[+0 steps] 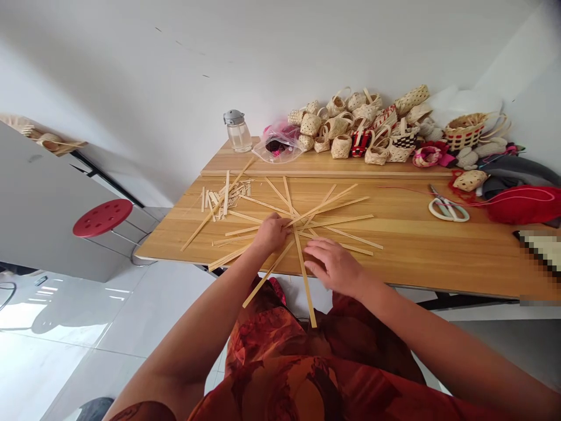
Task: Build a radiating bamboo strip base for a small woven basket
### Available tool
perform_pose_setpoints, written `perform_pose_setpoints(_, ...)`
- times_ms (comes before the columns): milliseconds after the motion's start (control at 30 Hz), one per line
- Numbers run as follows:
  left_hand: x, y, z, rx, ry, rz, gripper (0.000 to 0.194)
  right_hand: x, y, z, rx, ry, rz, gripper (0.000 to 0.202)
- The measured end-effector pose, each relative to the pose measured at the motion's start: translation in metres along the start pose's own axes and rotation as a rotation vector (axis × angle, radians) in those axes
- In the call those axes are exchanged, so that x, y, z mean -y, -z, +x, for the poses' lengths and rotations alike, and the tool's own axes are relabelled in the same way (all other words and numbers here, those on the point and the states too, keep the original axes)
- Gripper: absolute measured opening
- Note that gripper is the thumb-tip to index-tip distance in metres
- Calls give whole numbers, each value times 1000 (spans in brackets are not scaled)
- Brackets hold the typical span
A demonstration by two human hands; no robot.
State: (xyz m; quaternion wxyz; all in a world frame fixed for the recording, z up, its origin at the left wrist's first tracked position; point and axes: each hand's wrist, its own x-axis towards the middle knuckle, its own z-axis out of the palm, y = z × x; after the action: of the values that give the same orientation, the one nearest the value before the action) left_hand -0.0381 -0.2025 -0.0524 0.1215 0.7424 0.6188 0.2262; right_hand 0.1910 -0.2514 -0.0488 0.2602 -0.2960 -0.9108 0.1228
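- Here at the near side of the table (407,257), the pale flat strips (305,278) fan out like spokes, all meeting at one crossing right in front of the person.
- Left hand (274,232) is in at the left of that crossing, fingers curled close together over the strips; the tips are partly hidden, so whether they pinch or merely press, I cannot tell.
- Right hand (335,266) sits just right of the near strip, fingers loosely spread, thumb well apart, nothing seen in its grasp; contact with a strip underneath I can't confirm.
- The crossing looks like the spot to guard: firm, flat pressure there should stop the whole fan from twisting.
- Best handled one strip at a time, I'd say, lifted near the middle, where a long end won't lever its neighbours.
- Watch the spacing! Several strips bunch at the lower left; even gaps would read better.
- Two ends overhang the table's near edge above the lap, easily knocked, so elbows wide.
- Scissors (447,209) lie well off to the right, safely clear of the spokes.
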Motion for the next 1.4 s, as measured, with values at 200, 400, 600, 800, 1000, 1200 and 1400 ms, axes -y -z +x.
perform_pose_setpoints(200, -17, 21, -7, -67, 58, -8, 13, -49, 9, 22, 145, 32, -127, 47)
perform_pose_setpoints(400, -61, 54, -83, 197, 213, -240, 18, -76, 6, 47, 286, 19, -150, 57)
perform_pose_setpoints(600, -87, 39, -139, 357, 206, -408, 17, -90, -1, 59, 337, 4, -178, 61)
perform_pose_setpoints(800, -86, -5, -136, 381, 409, -752, 25, -93, -11, 58, 375, -39, -225, 61)
perform_pose_setpoints(1000, -90, -25, -122, 427, 378, -754, 22, -88, -10, 57, 358, -20, -228, 61)
perform_pose_setpoints(1200, -99, -28, -117, 418, 325, -731, 23, -88, -9, 54, 305, -7, -215, 59)
perform_pose_setpoints(1400, -96, -3, -126, 376, 276, -711, 35, -94, -12, 52, 283, 19, -196, 59)
